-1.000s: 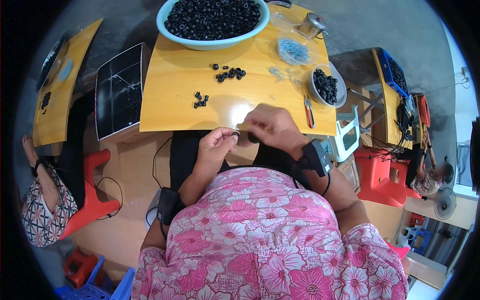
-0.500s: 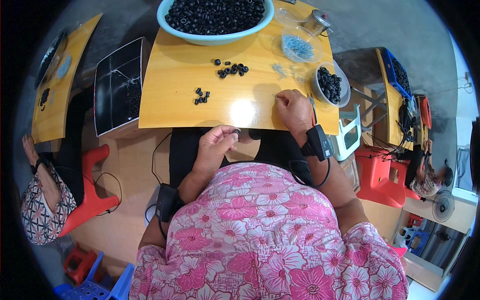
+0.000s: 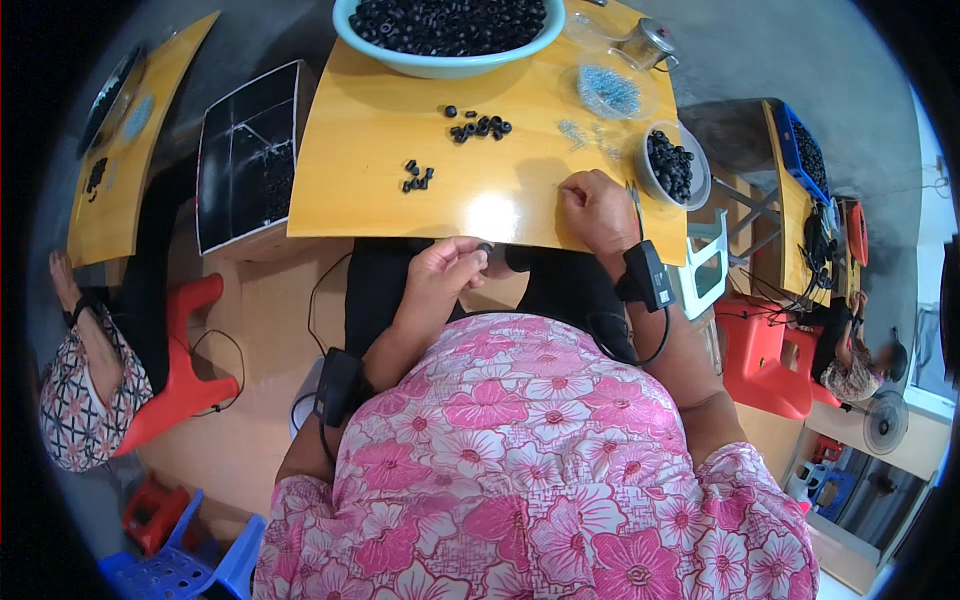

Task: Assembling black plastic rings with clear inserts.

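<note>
My left hand [image 3: 445,275] is just off the table's near edge, thumb and fingers pinched on a small black cylindrical part [image 3: 485,248]. My right hand [image 3: 598,212] rests on the yellow table [image 3: 400,215] near its right front edge. Its fingers are curled closed, and anything in them is too small or hidden to make out. Ahead lie a small group of black parts [image 3: 417,178] and a larger cluster [image 3: 482,128]. Thin silvery pins [image 3: 572,134] are scattered ahead of the right hand. A slender tool [image 3: 636,205] lies beside the right wrist.
A pale blue basin [image 3: 450,66] full of black parts stands at the far side. On the right are a clear tub [image 3: 610,92] of bluish pins, a white bowl [image 3: 700,165] of black parts and a metal cup [image 3: 650,45]. A black-lined box [image 3: 245,165] stands left of the table.
The whole view has shifted slightly, with the table appearing higher and farther right. My left hand still pinches the black part; my right hand stays curled on the table.
</note>
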### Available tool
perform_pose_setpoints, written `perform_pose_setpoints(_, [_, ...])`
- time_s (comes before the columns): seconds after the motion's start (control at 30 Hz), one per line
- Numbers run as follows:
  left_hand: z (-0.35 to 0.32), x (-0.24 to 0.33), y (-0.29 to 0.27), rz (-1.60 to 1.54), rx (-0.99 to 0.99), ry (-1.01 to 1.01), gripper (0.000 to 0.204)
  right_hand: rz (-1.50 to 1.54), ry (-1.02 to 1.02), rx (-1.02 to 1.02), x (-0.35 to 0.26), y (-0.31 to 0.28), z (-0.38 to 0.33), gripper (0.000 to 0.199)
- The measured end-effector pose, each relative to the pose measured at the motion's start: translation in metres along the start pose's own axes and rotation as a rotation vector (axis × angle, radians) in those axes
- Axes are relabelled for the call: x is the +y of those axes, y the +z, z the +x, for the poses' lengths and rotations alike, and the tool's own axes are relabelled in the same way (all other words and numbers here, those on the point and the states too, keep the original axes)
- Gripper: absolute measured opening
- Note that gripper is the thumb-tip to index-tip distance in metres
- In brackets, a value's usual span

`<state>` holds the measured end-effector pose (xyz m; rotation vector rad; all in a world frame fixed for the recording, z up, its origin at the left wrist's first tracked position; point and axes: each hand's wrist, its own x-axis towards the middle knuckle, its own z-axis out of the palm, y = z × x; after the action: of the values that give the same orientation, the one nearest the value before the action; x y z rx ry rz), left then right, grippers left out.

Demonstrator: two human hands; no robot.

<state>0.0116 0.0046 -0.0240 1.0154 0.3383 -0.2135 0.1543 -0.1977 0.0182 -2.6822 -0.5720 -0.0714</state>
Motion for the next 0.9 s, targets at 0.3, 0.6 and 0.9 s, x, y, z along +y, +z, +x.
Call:
perform_pose_setpoints(0.3, [-0.001,0.0,-0.003,-0.126,-0.031,-0.027,0.022,0.412,-0.208,-0.14,-0.032,-0.007,-0.014,0.009])
perform_pose_setpoints(0.6, [-0.006,0.0,-0.005,-0.146,-0.044,0.011,0.021,0.49,-0.46,-0.27,-0.064,-0.012,-0.019,0.016])
perform_pose_setpoints(0.9, [-0.011,0.009,0.003,-0.089,-0.035,0.052,0.019,0.008,-0.748,-0.143,-0.084,-0.025,-0.023,0.007])
